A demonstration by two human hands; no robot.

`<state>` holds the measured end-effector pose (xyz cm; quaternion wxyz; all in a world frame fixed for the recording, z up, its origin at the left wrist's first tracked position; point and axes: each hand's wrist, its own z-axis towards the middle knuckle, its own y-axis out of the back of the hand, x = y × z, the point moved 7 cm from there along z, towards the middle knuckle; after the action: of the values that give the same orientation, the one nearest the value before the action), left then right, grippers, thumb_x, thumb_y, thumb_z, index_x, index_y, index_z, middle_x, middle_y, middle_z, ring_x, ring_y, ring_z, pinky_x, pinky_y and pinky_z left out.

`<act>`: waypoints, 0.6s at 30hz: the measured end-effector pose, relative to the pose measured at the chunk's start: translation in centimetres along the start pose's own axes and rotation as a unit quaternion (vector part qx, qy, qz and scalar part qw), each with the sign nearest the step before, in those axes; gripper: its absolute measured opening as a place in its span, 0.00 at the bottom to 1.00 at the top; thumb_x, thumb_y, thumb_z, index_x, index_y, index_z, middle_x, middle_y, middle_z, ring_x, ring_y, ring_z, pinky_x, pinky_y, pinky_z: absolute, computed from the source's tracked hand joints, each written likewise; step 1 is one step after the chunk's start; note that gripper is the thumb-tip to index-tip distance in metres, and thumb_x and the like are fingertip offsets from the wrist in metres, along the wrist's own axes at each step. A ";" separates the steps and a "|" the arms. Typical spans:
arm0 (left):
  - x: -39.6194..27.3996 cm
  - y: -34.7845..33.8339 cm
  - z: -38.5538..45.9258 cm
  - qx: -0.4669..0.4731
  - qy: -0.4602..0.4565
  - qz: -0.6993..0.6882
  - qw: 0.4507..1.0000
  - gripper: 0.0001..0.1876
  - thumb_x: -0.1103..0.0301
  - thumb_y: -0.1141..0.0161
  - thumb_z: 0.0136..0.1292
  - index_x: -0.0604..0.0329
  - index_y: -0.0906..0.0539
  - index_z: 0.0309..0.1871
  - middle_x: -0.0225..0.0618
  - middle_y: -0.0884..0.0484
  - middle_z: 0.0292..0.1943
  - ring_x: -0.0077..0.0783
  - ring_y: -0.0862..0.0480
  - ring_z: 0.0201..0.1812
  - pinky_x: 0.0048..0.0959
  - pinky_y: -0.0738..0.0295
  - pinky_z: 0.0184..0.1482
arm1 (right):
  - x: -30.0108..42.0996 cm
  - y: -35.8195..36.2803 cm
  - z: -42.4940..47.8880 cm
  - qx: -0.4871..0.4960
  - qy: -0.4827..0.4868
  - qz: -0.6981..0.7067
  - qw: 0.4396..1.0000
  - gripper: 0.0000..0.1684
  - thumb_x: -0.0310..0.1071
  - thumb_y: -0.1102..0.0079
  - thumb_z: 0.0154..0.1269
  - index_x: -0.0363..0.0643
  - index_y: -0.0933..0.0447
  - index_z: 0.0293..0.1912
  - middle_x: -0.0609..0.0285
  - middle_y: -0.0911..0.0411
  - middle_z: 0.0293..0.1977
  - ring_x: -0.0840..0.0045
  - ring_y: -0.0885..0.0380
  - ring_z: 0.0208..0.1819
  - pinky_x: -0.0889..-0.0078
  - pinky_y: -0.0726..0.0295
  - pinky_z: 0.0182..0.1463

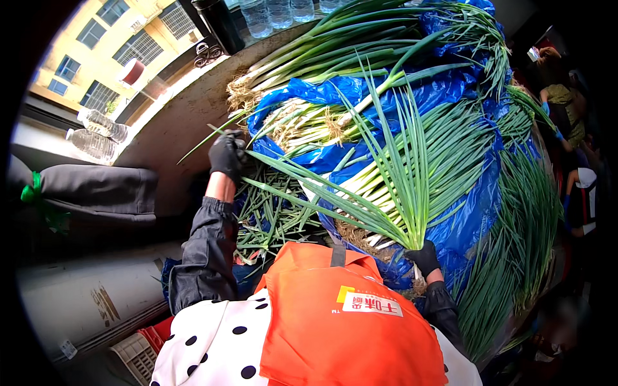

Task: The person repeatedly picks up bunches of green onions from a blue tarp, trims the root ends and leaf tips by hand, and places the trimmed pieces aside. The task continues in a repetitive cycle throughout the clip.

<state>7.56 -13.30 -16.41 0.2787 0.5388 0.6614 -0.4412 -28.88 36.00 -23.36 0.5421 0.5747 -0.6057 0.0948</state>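
Black-gloved, my right hand (424,258) grips a bunch of green onions (411,207) near its white root ends. The leaves fan upward and out to the left. Far to the left, my left hand (228,155), also gloved in black, is raised with its fingers pinched; a short piece of leaf (215,129) sticks out of them. Long leaf tips from the bunch reach close to this hand. Behind the bunch, green onions with roots (372,186) lie on blue plastic sheeting (454,227). Below my left hand is a heap of loose leaf pieces (270,212).
Thick leeks or large scallions (328,53) are piled at the back. Water bottles (256,17) stand by the window, others (94,142) lie on the sill (159,103). A grey cloth roll (96,193) is at left, a plastic crate (135,357) below. Other people (562,106) are at right.
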 end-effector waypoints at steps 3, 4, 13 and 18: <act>-4.6 2.8 0.6 -0.152 -0.097 0.188 0.965 0.11 0.61 0.41 0.69 0.56 0.23 0.48 0.37 0.19 0.28 0.27 0.23 0.18 0.29 0.30 0.16 | -0.8 -0.3 0.1 0.000 0.018 -0.005 1.000 0.15 0.26 0.31 0.46 0.34 0.16 0.38 0.53 0.15 0.26 0.73 0.16 0.24 0.70 0.19 0.30; -6.4 3.0 0.9 -0.164 -0.152 0.314 0.923 0.20 0.59 0.35 0.65 0.59 0.24 0.55 0.39 0.18 0.31 0.32 0.17 0.24 0.33 0.21 0.26 | -0.8 -0.4 0.2 0.012 -0.001 0.012 1.000 0.15 0.26 0.31 0.46 0.34 0.16 0.38 0.53 0.15 0.26 0.72 0.16 0.25 0.69 0.19 0.30; -0.9 -18.4 -7.1 0.289 -0.086 0.263 0.916 0.13 0.65 0.43 0.69 0.61 0.17 0.51 0.31 0.15 0.38 0.24 0.19 0.29 0.22 0.23 0.30 | -1.0 -0.1 0.2 -0.006 0.004 -0.048 0.999 0.22 0.32 0.26 0.44 0.36 0.16 0.41 0.51 0.14 0.31 0.64 0.15 0.32 0.64 0.18 0.38; 12.9 -24.5 -4.4 0.331 0.223 0.129 0.908 0.13 0.62 0.37 0.68 0.58 0.19 0.50 0.38 0.17 0.35 0.40 0.15 0.30 0.34 0.20 0.28 | -1.7 0.1 0.3 -0.018 -0.013 -0.067 0.997 0.20 0.35 0.27 0.44 0.38 0.16 0.40 0.46 0.15 0.34 0.56 0.15 0.36 0.58 0.18 0.42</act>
<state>-18.85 -4.16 -18.35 -0.0154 0.7648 0.4474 -0.4633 -29.57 36.80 -24.74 0.5499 0.6053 -0.5742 0.0395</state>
